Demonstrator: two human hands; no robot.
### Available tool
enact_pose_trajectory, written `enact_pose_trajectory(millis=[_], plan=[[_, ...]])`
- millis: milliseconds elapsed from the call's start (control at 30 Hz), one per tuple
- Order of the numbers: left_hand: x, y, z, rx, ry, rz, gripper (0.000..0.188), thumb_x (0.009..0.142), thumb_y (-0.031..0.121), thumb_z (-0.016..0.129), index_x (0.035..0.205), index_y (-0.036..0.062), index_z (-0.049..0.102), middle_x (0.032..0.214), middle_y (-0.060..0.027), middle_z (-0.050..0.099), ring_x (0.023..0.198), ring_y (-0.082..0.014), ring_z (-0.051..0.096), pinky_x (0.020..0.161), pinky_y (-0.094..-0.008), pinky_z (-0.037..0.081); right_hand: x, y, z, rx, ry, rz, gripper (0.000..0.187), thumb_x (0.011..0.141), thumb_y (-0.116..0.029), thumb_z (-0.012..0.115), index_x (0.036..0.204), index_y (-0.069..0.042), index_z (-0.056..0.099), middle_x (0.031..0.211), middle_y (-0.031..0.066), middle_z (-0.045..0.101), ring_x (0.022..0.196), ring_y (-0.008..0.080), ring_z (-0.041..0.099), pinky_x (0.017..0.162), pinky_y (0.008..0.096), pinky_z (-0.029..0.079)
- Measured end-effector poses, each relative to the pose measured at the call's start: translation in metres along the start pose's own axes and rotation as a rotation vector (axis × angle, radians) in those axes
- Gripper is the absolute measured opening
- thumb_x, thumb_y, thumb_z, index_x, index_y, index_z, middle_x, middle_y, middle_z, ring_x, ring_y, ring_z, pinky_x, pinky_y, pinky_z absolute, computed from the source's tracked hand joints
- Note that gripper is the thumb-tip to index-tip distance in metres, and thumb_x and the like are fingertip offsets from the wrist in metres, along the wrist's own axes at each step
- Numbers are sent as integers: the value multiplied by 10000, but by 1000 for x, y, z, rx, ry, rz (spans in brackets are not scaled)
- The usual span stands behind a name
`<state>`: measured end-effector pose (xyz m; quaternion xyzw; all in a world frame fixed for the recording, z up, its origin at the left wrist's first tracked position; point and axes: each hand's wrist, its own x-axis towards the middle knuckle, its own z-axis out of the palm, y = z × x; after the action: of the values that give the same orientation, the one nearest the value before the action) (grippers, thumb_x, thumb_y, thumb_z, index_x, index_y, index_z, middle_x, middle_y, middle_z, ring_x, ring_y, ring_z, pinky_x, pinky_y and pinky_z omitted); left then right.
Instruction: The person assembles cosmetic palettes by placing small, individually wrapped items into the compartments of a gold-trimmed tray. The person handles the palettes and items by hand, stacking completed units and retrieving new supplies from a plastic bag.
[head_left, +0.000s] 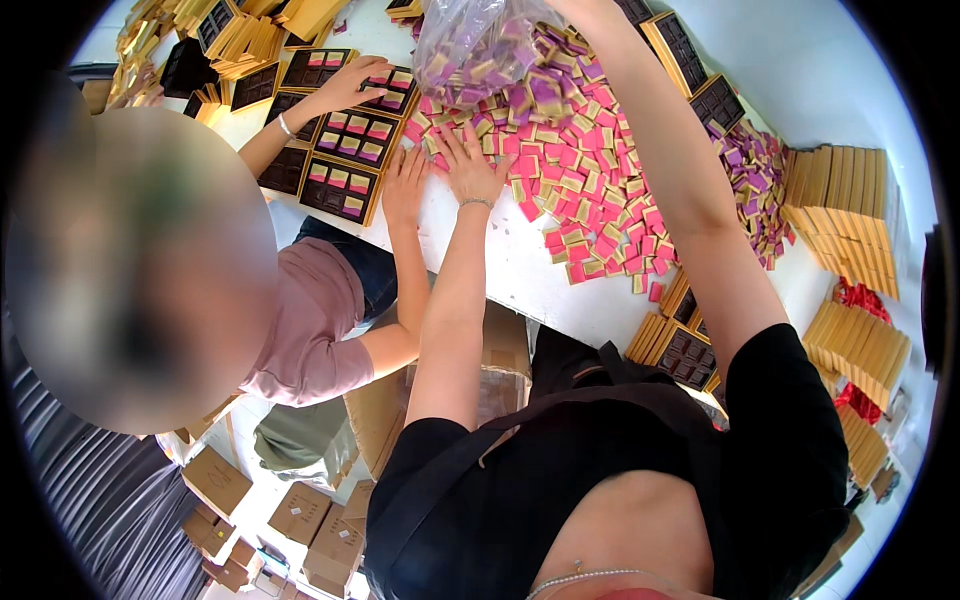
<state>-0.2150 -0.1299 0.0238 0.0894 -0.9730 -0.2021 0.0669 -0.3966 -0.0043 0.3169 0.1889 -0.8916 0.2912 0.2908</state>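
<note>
We've our left hand (474,178) spread wide against pink-and-gold pieces (590,185); cropped right hand (578,8), can't tell; plastic bag (470,55) seems only part-emptied!

White table (522,268), cardboard boxes (300,512) on pale floor (257,505), dark ribbed sheeting (95,475) at left

The right arm (670,140) runs off past the picture's top edge, so its hand can't be seen. The clear bag (447,35) is cut off there too, and the bits inside (500,55) look blurry. The arm hides some of the pile (590,170) toward the right side of the table (512,262). The other person's head (140,270) is a blur.
</note>
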Motion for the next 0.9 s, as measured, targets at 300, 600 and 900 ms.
enact_pose_trajectory(millis=[300,600,900], plan=[[8,-4,-4,-31,-97,78,967,761,656,609,1519,231,184,1539,-284,76,1436,-429,31,1101,-591,98,9,-10,-25,274,45,191,209,742,-116,611,930,-54,680,870,219,660,842,385,636,740,430,498],[0,-5,-6,-2,23,186,702,804,557,607,1429,326,385,1389,-304,347,1310,-485,308,1003,-562,323,2,11,-114,718,392,461,238,733,-37,587,945,36,665,812,132,688,739,236,644,675,333,500],[19,-16,-20,220,-264,321,294,912,356,471,925,200,720,649,-158,651,588,-362,642,578,-494,519,-69,73,-183,644,577,469,335,756,-46,573,1081,35,591,859,101,617,727,200,609,561,312,529]])
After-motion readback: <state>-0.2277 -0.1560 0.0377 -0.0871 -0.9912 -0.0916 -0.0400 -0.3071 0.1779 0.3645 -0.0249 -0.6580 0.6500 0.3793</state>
